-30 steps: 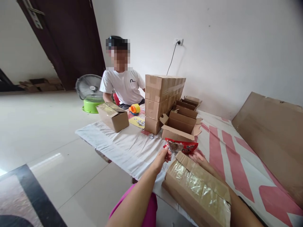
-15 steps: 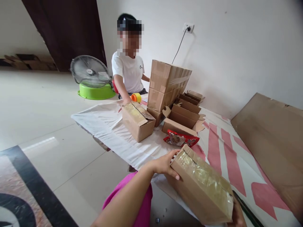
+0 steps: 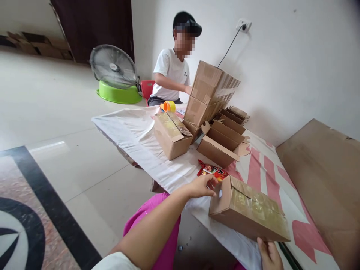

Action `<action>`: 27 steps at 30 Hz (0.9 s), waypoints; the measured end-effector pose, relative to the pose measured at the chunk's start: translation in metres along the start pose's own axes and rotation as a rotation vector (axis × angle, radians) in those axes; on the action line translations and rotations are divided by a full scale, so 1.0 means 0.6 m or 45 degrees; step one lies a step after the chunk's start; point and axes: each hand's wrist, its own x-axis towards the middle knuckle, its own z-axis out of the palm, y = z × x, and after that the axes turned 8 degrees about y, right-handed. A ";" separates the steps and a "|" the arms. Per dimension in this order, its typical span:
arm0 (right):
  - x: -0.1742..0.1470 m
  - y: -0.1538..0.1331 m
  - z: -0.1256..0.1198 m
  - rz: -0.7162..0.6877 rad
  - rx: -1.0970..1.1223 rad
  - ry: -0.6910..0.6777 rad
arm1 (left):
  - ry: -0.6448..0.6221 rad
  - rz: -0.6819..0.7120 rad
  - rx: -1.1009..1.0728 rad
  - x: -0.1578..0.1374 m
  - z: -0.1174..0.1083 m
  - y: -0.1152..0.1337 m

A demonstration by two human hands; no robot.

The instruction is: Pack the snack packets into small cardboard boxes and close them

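Note:
A taped cardboard box [image 3: 250,221] lies at the near edge of the cloth-covered table, long side toward me. My right hand [image 3: 270,254] grips its lower front edge near the right end, thumb on the front face. At the other end, my left hand [image 3: 207,186] is open, fingers apart and slightly curled, close beside the end face. A small white label [image 3: 220,193] shows on that face. Whether my left fingertips touch the box I cannot tell. Just behind this hand lies a red snack packet [image 3: 211,169], partly covered by it.
Another taped box [image 3: 173,137] stands left of open cartons [image 3: 221,144] and a tall box stack [image 3: 209,90]. A tape dispenser [image 3: 168,106] lies behind it. Across the table sits a person [image 3: 171,71] in a cap. A large cardboard sheet [image 3: 323,165] leans at right.
The box has turned and lies flatter, its labelled end now visible. My left hand has loosened from that end. The other person's hand has left the far box and reached the stack.

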 end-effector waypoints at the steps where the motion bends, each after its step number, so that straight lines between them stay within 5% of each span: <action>1: -0.003 -0.002 0.003 0.013 -0.009 0.007 | 0.017 0.008 0.005 0.000 0.007 -0.001; 7: -0.011 -0.025 0.010 0.054 -0.019 0.016 | 0.126 0.011 0.011 0.004 0.045 -0.003; 27: -0.018 -0.025 0.019 -0.040 0.059 0.000 | 0.162 0.005 -0.255 0.006 0.049 0.016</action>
